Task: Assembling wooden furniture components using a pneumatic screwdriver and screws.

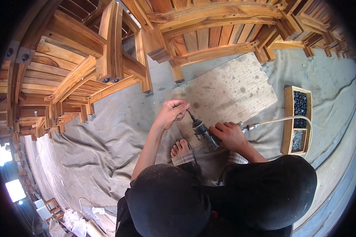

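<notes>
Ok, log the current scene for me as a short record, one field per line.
Left hand: left hand pinched at the driver's tip; anything held there is too small to tell
Right hand: right hand gripping the power driver, which points up-left in the picture
Line: pale hose running from the driver across the wooden box
Box: two compartments, black pieces in the far one, small grey pieces in the near one
Floor: ridged board on wrinkled cloth
Beyond: slatted wooden furniture
</notes>
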The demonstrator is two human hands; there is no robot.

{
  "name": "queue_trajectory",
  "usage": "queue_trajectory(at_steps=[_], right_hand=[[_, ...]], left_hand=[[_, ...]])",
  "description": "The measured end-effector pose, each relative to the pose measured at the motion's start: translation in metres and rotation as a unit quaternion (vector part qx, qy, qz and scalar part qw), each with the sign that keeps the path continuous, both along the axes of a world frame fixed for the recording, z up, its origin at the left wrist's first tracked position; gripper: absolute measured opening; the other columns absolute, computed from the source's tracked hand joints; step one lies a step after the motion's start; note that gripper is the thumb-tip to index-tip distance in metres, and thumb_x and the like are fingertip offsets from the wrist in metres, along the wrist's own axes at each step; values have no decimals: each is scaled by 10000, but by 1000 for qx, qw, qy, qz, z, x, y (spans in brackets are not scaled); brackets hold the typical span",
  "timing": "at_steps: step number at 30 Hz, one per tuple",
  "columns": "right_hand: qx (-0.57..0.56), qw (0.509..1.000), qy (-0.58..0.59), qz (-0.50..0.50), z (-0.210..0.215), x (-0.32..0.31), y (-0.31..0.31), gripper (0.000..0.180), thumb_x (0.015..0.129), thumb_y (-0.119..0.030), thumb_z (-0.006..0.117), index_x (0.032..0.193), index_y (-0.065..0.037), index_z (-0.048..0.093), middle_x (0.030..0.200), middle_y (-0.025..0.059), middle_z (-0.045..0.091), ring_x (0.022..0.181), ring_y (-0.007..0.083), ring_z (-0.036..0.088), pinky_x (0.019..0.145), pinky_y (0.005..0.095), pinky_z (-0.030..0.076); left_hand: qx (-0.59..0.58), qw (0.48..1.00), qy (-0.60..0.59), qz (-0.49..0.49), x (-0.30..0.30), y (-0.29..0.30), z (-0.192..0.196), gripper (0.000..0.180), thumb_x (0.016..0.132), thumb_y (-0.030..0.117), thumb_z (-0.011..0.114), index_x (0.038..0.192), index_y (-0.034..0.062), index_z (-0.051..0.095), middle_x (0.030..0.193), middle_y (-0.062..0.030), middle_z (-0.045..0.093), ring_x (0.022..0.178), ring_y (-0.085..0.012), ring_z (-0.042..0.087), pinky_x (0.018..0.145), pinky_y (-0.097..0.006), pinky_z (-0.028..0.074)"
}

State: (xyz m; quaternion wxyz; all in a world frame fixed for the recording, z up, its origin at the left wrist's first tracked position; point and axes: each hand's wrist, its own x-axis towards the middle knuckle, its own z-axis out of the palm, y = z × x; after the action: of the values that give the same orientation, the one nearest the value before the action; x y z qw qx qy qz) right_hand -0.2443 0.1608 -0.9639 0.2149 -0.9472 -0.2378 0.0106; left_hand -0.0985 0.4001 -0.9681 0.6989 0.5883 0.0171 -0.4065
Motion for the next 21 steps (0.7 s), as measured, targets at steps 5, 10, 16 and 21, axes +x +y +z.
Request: queue_trajectory(at_steps=[5,10,16,21], right_hand=[[3,1000,13,1,6,0,6,413,676,-116,636,1085,-123,574,879,46,567,747,246,625,660,367,496],[4,1000,11,-8,22,4,10,467,631,-66,625,1093,-116,580,874,53,572,717,268,633,632,388,500],[63,998,6,9,52,30,19,529,581,-32,603,1105,-101,591,875,68,585,671,291,632,607,394,508],[73,997,-12,23,70,41,23,541,565,-11,603,1099,-99,607,867,60,587,673,282,634,601,380,509]], left_hand=[[-14,1000,10,14,-6,6,4,168,922,144,647,895,-22,649,628,33,491,512,-46,375,462,-217,265],[20,999,-18,26,0,1,23,188,919,177,657,900,-11,656,633,35,495,513,-43,381,460,-214,269],[-1,1000,11,-19,36,19,60,242,937,233,638,869,1,631,620,36,476,507,-45,379,440,-204,270],[-75,992,76,-62,47,30,73,246,971,233,584,877,6,593,622,58,447,482,-18,356,398,-174,239]])
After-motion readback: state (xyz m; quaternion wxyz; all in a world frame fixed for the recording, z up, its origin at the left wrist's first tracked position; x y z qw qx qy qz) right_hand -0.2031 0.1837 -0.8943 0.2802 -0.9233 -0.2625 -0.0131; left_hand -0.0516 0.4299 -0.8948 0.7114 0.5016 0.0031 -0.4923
